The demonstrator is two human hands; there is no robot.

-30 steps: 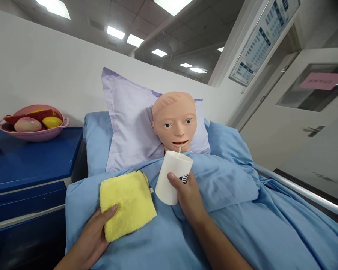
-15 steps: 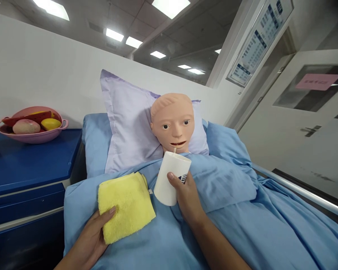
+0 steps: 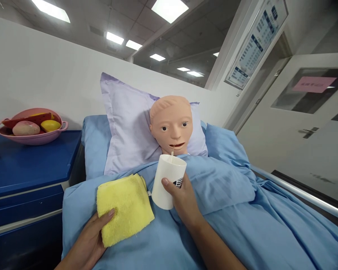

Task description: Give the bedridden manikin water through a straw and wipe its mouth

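Left hand (image 3: pixel 92 235): you grasp the near left side of a folded towel, thumb on top, most of the other fingers hidden beneath
Yellow towel (image 3: pixel 128 208): over the blue cover (image 3: pixel 222 236), well apart from the mouth (image 3: pixel 177 145); I judge it in readiness, wiping not yet done
Right hand (image 3: pixel 184 198): you grip a cup, thumb across its front, far fingers out of sight
White cup (image 3: pixel 163 185): tilted, just below the chin; bringing it near looks done, setting it down is left; how much it contains, I cannot tell
Straw (image 3: pixel 172 157): 1, rising from the cup to the mouth; whether its tip sits between the lips is unclear, so drinking seems the step in hand
Manikin head (image 3: pixel 170 116): propped against the lilac pillow (image 3: pixel 129 135), mouth open
Fruit bowl (image 3: pixel 35 140): on the cabinet (image 3: pixel 45 161), apart from your 2 hands
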